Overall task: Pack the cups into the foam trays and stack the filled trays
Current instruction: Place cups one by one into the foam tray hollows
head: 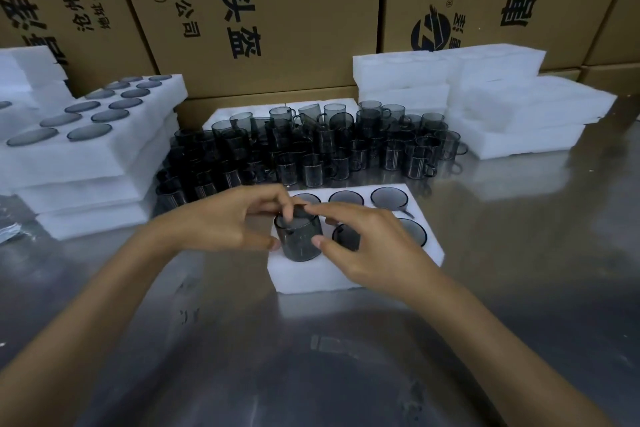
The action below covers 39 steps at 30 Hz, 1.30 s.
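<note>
Six holes in the near tray [304,279], by my count, and 4 look filled w/ cups already: three in the far row and one at the right of the near row. The middle hole of the near row is partly behind the right hand [367,239], so can't say for sure if it has a cup or not.

Cup [300,236] in hand is going into the near-left hole rn. It's upright, bottom part down in the foam, top half sticking up above the tray, so not seated yet imo. Left hand [232,218] pinches it, fingers at the rim and thumb on the left side of the wall. Right hand grips it too, fingertips on the rim and thumb pressed on the right side. Both hands closed around that one cup, neither holding anything else.

Done so far: filled stack [86,149] on the left, several trays high, top one showing rows of cups pushed in flush.

Left to do: a lot tbh. Big crowd of loose cups [311,146] sits on the table [311,357] just beyond the tray, and empty trays [502,104] are piled at far right waiting. So I'd guess this tray is nearly full, then it goes on the left stack, but overall job is maybe halfway at best. Boxes [263,10] behind everything.
</note>
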{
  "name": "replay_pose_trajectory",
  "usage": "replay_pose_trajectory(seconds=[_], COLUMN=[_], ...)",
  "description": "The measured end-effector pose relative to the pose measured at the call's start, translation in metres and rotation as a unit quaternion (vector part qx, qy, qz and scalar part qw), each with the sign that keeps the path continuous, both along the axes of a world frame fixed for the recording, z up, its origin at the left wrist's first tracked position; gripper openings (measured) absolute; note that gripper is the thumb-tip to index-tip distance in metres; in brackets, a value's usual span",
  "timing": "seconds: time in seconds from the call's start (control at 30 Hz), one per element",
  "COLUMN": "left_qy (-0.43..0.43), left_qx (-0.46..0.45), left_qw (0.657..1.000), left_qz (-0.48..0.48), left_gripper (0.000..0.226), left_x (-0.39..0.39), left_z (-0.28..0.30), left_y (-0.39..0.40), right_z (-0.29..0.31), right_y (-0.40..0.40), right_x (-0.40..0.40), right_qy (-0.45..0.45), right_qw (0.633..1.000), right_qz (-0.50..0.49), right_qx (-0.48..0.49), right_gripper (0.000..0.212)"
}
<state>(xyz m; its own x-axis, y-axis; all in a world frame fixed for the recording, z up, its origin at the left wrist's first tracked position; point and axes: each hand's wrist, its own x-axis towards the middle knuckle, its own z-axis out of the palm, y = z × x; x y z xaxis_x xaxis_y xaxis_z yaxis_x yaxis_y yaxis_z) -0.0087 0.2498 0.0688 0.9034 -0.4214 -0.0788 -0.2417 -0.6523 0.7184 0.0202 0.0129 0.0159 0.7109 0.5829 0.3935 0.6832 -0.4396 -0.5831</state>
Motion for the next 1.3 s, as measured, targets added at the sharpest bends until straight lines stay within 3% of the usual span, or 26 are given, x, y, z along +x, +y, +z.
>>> replay_pose_trajectory(seconds=[0.1, 0.3, 0.47, 0.6, 0.7, 0.77, 0.87, 0.97, 1.07, 1.2, 1.3], left_qy=[0.015, -0.005, -0.071, -0.096, -0.097, -0.09, -0.081, -0.064, -0.058, -0.156, -0.185], left_qx=[-0.042, -0.038, -0.008, -0.029, -0.023, -0.044, -0.102, -0.176, -0.216, 0.048, 0.103], left_qw=[0.999, 0.999, 0.997, 0.992, 0.99, 0.989, 0.983, 0.964, 0.945, 0.948, 0.943], left_qz=[-0.01, 0.028, 0.02, 0.079, 0.1, 0.106, 0.128, 0.191, 0.238, 0.272, 0.256], left_gripper=[0.056, 0.063, 0.054, 0.043, 0.042, 0.041, 0.039, 0.043, 0.047, 0.037, 0.039], left_x=[-0.007, -0.012, -0.014, -0.014, -0.014, -0.015, -0.017, -0.019, -0.018, -0.007, 0.003], left_z=[-0.01, -0.035, -0.055, -0.069, -0.072, -0.073, -0.077, -0.08, -0.074, -0.05, -0.028], left_y=[-0.003, -0.003, -0.009, -0.01, -0.012, -0.012, -0.017, -0.028, -0.035, -0.038, -0.06], right_z=[0.0, -0.014, -0.024, -0.02, -0.013, -0.009, -0.006, -0.01, -0.014, -0.01, -0.007], right_y=[0.002, 0.006, -0.008, -0.005, -0.007, -0.014, -0.041, -0.062, -0.069, -0.061, -0.04], right_x=[0.001, -0.009, -0.015, -0.017, -0.012, -0.001, 0.023, 0.033, 0.031, 0.019, 0.007], right_qy=[-0.056, -0.107, -0.149, -0.145, -0.104, -0.1, 0.056, 0.309, 0.336, 0.342, 0.364], right_qw=[0.998, 0.991, 0.978, 0.97, 0.983, 0.98, 0.958, 0.919, 0.921, 0.927, 0.918], right_qz=[-0.017, -0.036, -0.073, -0.06, -0.061, -0.144, -0.28, -0.242, -0.185, -0.131, -0.096], right_qx=[-0.014, -0.064, -0.128, -0.183, -0.14, -0.095, -0.03, 0.035, 0.066, 0.081, 0.121], right_gripper=[0.043, 0.042, 0.047, 0.05, 0.043, 0.037, 0.041, 0.026, 0.019, 0.021, 0.024])
